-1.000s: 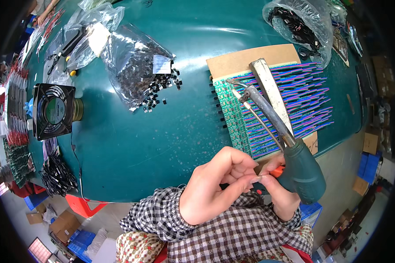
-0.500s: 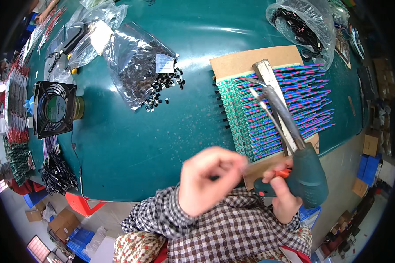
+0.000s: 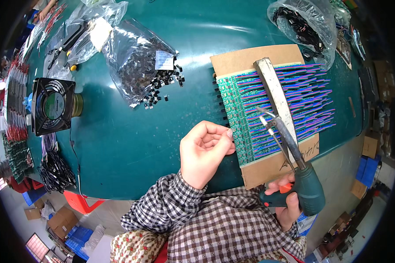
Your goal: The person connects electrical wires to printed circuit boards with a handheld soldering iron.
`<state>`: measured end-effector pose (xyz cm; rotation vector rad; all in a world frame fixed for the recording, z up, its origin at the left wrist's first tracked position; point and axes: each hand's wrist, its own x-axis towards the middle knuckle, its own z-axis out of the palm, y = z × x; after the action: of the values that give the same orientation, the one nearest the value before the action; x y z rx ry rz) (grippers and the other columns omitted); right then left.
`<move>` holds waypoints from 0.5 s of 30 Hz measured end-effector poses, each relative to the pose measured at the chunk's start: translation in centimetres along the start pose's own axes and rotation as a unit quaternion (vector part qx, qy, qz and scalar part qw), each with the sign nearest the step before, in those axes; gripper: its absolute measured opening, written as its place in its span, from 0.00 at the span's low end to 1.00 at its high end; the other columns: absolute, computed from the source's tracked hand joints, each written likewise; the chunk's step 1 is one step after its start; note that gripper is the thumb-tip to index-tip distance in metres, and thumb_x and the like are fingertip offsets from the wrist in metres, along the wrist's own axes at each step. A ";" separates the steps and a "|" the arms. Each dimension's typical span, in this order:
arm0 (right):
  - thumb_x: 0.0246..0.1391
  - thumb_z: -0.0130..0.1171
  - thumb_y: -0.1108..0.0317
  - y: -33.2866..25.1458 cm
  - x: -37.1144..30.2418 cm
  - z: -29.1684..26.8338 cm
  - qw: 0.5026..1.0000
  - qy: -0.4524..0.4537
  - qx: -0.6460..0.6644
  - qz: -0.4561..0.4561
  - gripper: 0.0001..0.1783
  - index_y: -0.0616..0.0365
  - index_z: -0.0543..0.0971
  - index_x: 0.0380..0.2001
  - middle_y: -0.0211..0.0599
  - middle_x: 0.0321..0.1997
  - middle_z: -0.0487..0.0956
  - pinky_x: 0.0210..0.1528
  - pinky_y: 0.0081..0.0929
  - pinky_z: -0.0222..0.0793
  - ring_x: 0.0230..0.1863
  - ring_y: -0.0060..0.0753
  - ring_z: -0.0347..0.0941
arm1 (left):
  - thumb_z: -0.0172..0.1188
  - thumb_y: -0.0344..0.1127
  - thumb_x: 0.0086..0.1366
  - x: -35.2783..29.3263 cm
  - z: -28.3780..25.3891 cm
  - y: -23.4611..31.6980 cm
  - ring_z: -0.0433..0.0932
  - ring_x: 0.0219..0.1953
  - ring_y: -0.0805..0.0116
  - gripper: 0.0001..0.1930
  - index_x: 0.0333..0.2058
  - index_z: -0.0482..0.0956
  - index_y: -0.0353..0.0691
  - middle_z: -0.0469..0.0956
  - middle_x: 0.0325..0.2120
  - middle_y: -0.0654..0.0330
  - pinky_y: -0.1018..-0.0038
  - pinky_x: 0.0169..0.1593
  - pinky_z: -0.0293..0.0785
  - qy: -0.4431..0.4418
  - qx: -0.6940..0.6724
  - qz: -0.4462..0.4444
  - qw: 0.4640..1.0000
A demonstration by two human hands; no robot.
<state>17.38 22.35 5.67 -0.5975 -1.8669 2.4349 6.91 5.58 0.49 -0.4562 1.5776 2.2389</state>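
Left hand [image 3: 205, 153] pinched, contents unclear; right hand [image 3: 288, 212], partly hidden, around soldering gun [image 3: 310, 189]

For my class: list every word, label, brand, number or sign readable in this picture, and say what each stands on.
Handwriting on the cardboard sheet: dark marks, beside the green soldering gun; I won't copy them out.
White label on the clear plastic bag: print too small to read.
Hub label on the black cooling fan: too small to read.
No other text is clear enough to read.
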 end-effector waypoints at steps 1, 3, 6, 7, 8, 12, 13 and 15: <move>0.49 0.51 0.60 0.1 -0.1 0.1 1.000 0.009 -0.026 0.001 0.21 0.65 0.63 0.42 0.41 0.36 0.68 0.34 0.28 0.71 0.34 0.35 0.71 | 0.54 0.26 0.57 0.1 -0.1 0.0 0.76 0.25 0.74 0.05 0.29 0.70 0.30 0.75 0.23 0.57 0.80 0.30 0.75 0.000 0.000 0.000 1.000; 0.49 0.51 0.58 0.1 -0.4 0.0 0.998 0.019 -0.053 0.003 0.22 0.65 0.64 0.41 0.43 0.37 0.68 0.36 0.29 0.72 0.35 0.36 0.71 | 0.54 0.26 0.57 0.2 -0.2 -0.2 0.76 0.24 0.73 0.05 0.29 0.71 0.29 0.75 0.23 0.57 0.80 0.28 0.76 -0.004 -0.029 -0.021 0.999; 0.49 0.51 0.56 0.1 -0.9 -0.8 0.994 -0.016 -0.107 0.036 0.23 0.67 0.66 0.38 0.45 0.36 0.69 0.39 0.30 0.72 0.35 0.37 0.72 | 0.54 0.26 0.56 0.2 -0.6 -0.4 0.76 0.24 0.72 0.05 0.29 0.71 0.29 0.76 0.23 0.56 0.79 0.29 0.76 -0.006 -0.033 -0.024 0.999; 0.49 0.51 0.55 0.4 -1.1 -1.0 0.992 -0.020 -0.119 0.031 0.23 0.68 0.66 0.36 0.46 0.35 0.69 0.39 0.29 0.72 0.35 0.37 0.72 | 0.54 0.26 0.56 0.3 -0.5 -0.3 0.76 0.24 0.72 0.05 0.29 0.71 0.29 0.76 0.23 0.56 0.79 0.29 0.76 -0.006 -0.033 -0.025 0.999; 0.49 0.51 0.54 0.6 -1.2 -1.2 0.991 -0.024 -0.131 0.026 0.24 0.69 0.67 0.35 0.47 0.34 0.69 0.39 0.29 0.72 0.35 0.37 0.72 | 0.55 0.26 0.56 0.3 -0.5 -0.2 0.77 0.24 0.71 0.05 0.29 0.71 0.29 0.76 0.23 0.55 0.79 0.29 0.76 -0.008 -0.032 -0.031 0.999; 0.49 0.51 0.56 1.0 -1.6 -1.7 0.990 -0.043 -0.127 0.045 0.22 0.69 0.67 0.34 0.46 0.34 0.69 0.40 0.30 0.71 0.35 0.37 0.71 | 0.55 0.27 0.56 0.4 -0.6 0.0 0.77 0.24 0.71 0.06 0.29 0.71 0.28 0.76 0.23 0.54 0.79 0.29 0.76 -0.015 -0.032 -0.042 0.998; 0.46 0.55 0.62 1.2 -1.6 -1.9 0.993 -0.044 -0.100 0.041 0.20 0.68 0.65 0.36 0.44 0.33 0.69 0.40 0.32 0.71 0.35 0.36 0.71 | 0.55 0.27 0.56 0.4 -0.6 0.0 0.77 0.24 0.71 0.06 0.29 0.71 0.28 0.76 0.23 0.54 0.79 0.29 0.76 -0.014 -0.032 -0.043 0.998; 0.44 0.59 0.69 1.3 -1.6 -1.8 0.996 -0.045 -0.073 0.039 0.21 0.66 0.62 0.38 0.43 0.32 0.70 0.39 0.33 0.71 0.35 0.36 0.70 | 0.55 0.27 0.56 0.5 -0.7 0.0 0.77 0.24 0.71 0.06 0.29 0.71 0.28 0.76 0.23 0.54 0.79 0.29 0.77 -0.017 -0.039 -0.045 0.998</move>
<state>19.69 23.28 4.52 -0.5860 -2.1098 2.4257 6.53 5.01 0.02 -0.4988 1.4277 2.2345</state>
